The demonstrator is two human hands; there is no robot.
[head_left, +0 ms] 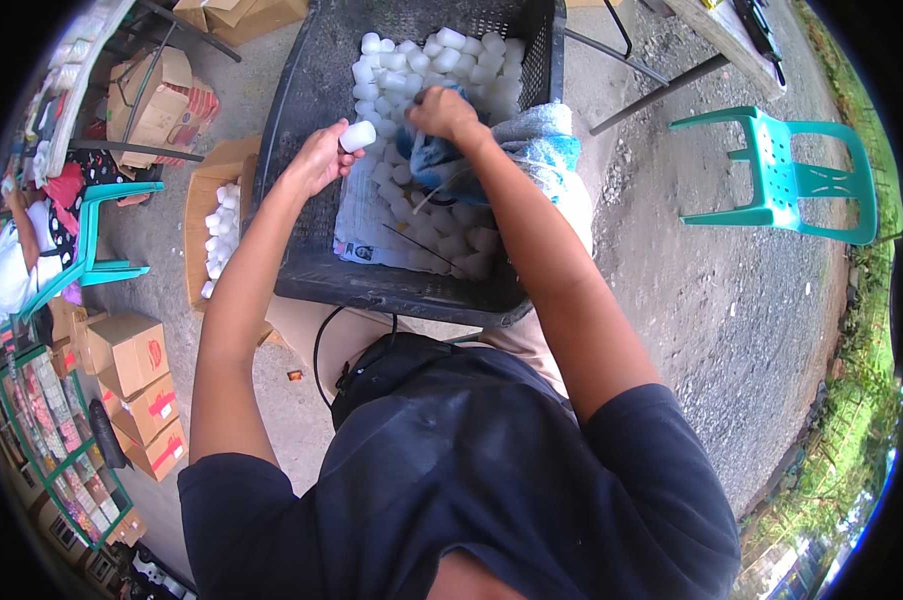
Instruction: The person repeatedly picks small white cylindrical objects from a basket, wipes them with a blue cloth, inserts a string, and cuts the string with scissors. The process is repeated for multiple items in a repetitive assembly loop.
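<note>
My left hand [321, 160] is closed around a small white rounded cylinder [357, 136], held above the left side of a black plastic crate [307, 200]. Whether the piece is a jar or a cap, I cannot make out. My right hand [446, 112] is closed on a blue and white cloth [434, 155] over the middle of the crate. Many similar white cylinders [450, 62] lie loose in the crate, on printed paper [360, 225]. A lighter towel [544, 135] hangs over the crate's right edge. A thin dark stick [419, 246] lies near the crate's front.
An open cardboard box [200, 215] with more white cylinders stands left of the crate. Further left are stacked cartons [137, 375] and a seated person [32, 235] on a green chair [90, 235]. Another green chair [772, 170] is at the right, near a table [722, 40].
</note>
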